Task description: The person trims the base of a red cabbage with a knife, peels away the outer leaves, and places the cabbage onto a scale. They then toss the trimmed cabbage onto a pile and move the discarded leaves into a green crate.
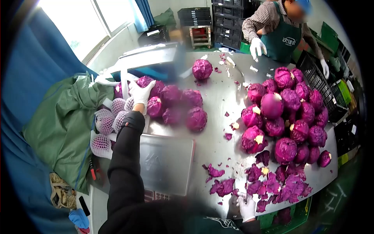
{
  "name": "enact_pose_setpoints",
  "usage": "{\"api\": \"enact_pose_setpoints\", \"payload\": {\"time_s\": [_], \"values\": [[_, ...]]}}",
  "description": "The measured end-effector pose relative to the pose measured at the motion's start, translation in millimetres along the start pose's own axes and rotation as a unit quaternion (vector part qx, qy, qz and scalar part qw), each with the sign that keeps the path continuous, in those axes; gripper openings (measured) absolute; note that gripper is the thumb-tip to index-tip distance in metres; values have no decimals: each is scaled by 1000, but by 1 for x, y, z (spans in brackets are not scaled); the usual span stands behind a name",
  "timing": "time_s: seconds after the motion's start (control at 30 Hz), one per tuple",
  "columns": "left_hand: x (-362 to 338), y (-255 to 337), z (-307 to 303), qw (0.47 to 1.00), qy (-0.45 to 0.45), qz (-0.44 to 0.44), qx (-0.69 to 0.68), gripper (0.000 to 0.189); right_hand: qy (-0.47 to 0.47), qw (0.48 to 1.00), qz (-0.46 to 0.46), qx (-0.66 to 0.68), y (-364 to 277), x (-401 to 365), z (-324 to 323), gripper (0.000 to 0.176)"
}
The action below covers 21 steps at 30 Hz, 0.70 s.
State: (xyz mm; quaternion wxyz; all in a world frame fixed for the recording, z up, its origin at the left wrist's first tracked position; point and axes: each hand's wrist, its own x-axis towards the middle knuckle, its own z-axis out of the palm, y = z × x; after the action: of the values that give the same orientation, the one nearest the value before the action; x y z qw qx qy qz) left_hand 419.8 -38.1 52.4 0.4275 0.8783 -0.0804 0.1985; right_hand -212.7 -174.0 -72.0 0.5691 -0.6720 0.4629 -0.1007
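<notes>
Two white-gloved grips of one person work above a metal bench (218, 144) loaded with purple cabbages. The left grip (141, 93), at the end of a black sleeve (124, 167), reaches to the left part of the bench. Its fingers are parted and slightly bent, among loose cabbages (170, 93) and white foam netting (124, 84); whether they are clenched on anything cannot be told. One loose cabbage (155, 107) lies just beside the glove, on its right. Netted cabbages (104, 121) sit to its left and nearer, beside a large green cloth (62, 121).

The right grip (246, 208) is at the near edge of the bench, its fingers partly bent and pointing away from the person, just beside torn purple leaves (224, 188). Its palm is hidden, so it cannot be told whether it grasps something.

A tall pile of bare cabbages (290, 101) fills the right side of the bench, with more leaf scraps (290, 189) in front of it. A single cabbage (202, 69) rests farther off, near the middle. A flat metal plate (167, 163) lies to the right of the black sleeve. At the far right stands a co-worker (282, 35) in a green apron and white gloves.
</notes>
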Motion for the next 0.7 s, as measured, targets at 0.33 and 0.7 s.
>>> {"api": "enact_pose_setpoints", "payload": {"time_s": [0.33,0.7], "values": [[72,-39,20,906,-109,35,408,124,-136,979,62,141,-58,14,13,27],[-192,262,113,789,-435,418,-116,104,-36,909,-47,412,-23,42,7,76]]}}
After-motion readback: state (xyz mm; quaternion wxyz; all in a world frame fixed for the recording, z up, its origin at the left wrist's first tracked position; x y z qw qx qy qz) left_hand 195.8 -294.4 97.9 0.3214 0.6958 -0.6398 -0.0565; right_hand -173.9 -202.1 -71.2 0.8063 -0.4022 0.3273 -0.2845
